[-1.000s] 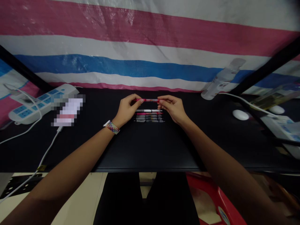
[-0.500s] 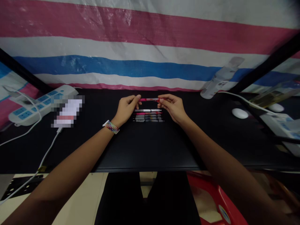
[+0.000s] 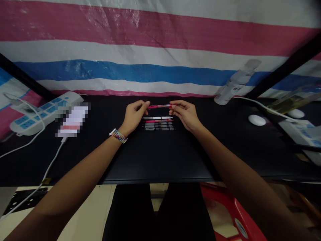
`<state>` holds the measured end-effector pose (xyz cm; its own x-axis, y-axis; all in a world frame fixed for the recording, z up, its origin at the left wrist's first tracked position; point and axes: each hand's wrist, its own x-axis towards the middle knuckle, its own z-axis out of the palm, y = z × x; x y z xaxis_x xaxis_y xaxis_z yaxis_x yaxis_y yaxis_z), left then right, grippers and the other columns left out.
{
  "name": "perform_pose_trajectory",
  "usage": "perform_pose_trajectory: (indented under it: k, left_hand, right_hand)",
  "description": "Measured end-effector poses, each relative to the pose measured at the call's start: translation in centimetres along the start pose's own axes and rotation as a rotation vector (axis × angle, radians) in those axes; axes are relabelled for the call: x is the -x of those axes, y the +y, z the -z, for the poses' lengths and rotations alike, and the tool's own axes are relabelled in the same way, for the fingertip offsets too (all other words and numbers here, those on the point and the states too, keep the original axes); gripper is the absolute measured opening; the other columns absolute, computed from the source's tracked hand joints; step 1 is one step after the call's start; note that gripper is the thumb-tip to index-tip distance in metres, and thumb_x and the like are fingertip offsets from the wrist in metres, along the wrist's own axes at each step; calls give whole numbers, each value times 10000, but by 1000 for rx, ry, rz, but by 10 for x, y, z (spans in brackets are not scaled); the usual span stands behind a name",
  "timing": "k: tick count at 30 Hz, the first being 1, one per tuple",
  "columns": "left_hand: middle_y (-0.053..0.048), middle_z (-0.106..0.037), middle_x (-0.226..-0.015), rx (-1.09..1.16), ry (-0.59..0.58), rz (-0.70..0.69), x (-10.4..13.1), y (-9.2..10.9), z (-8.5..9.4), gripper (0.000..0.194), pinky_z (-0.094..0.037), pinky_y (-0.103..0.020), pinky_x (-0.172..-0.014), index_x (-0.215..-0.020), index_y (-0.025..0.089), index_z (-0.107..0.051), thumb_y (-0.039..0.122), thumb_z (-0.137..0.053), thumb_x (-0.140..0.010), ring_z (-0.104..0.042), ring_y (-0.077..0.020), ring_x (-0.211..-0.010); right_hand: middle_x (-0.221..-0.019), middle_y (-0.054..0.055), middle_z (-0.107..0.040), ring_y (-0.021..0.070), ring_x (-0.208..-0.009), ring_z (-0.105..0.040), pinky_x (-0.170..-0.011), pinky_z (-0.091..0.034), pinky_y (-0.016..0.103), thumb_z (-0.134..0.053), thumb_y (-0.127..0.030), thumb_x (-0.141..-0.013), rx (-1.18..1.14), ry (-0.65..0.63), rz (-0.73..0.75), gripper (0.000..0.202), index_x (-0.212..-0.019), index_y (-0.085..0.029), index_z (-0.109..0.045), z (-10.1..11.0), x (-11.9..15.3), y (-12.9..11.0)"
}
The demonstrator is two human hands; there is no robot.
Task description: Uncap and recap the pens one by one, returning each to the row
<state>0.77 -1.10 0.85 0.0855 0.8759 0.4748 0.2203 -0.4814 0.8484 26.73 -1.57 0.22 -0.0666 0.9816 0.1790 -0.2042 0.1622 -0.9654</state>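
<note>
Between my two hands a pink-red pen point(image 3: 160, 106) lies level, just behind a stack of other pens. My left hand point(image 3: 135, 115) is closed, thumb and fingers pinching the pen's left end. At its right end my right hand point(image 3: 185, 114) pinches it with thumb and fingertips. Below it, side by side on the black tabletop point(image 3: 157, 157), lie several pens: a white one point(image 3: 157, 118) at the back, a pink one point(image 3: 156, 121) after it, and grey and clear ones point(image 3: 157, 128) nearest me. A colourful woven band circles my left wrist.
On the left are a white power strip point(image 3: 27, 124) and a blurred-out phone-like object point(image 3: 72, 120) on a white cable. To the right stand a clear bottle point(image 3: 235, 83), a white mouse point(image 3: 257, 120) and another power strip point(image 3: 301, 134). A striped sheet point(image 3: 160, 73) hangs behind.
The pink-red pen remains in both hands at nearly the same spot. Its left part shows slightly more beyond my left fingers; otherwise the hands have hardly moved.
</note>
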Motion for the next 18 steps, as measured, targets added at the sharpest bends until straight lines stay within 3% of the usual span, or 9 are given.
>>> perform_pose_trajectory:
  k: [4, 7, 12, 13, 16, 18]
  left_hand:
    - [0, -722, -801, 15, 4, 0, -1, -2, 0, 345, -560, -301, -728, -1085, 228, -740, 470, -910, -907, -678, -153, -747]
    - [-6, -672, -680, 6, -29, 31, 0, -3, 0, 391, -518, -304, -655, -839, 216, -715, 544, -769, -1044, -613, -138, -636]
    - [10, -704, -728, 59, -19, 32, 0, -3, 2, 235, -501, -274, -660, -943, 224, -779, 399, -928, -895, -624, -131, -674]
    - [5, -687, -693, 41, -20, 38, -1, -3, 2, 250, -481, -271, -640, -867, 216, -774, 428, -887, -937, -610, -127, -654]
    - [-10, -616, -579, -18, 9, 55, -2, -6, 4, 533, -438, -274, -594, -653, 208, -705, 513, -692, -1090, -554, -115, -577]
    - [-16, -681, -644, 16, 48, 63, -4, -8, 5, 380, -488, -265, -625, -730, 212, -759, 419, -753, -1048, -608, -122, -623]
  right_hand:
    - [-885, 24, -795, 187, -830, -795, -928, -704, 435, -964, -355, -837, -7, 0, 11, 254, -1035, -243, -852, 0, 0, 1]
    - [-871, 29, -793, 200, -836, -797, -936, -704, 451, -948, -338, -853, 0, 7, 1, 227, -1035, -244, -853, 0, 1, 1]
    - [-863, 33, -797, 213, -849, -794, -954, -698, 451, -965, -319, -847, -7, 35, -27, 208, -1012, -250, -858, -1, 2, -1]
    - [-859, 31, -798, 212, -850, -792, -949, -698, 443, -976, -318, -835, -17, 39, -33, 215, -1005, -251, -863, -1, 2, -2]
    - [-866, 28, -805, 209, -848, -785, -935, -696, 429, -984, -309, -817, -40, 52, -46, 209, -985, -253, -873, -1, 1, -4]
    - [-869, 29, -804, 203, -832, -775, -930, -693, 426, -959, -281, -835, -47, 81, -49, 157, -964, -255, -874, 0, 0, -6]
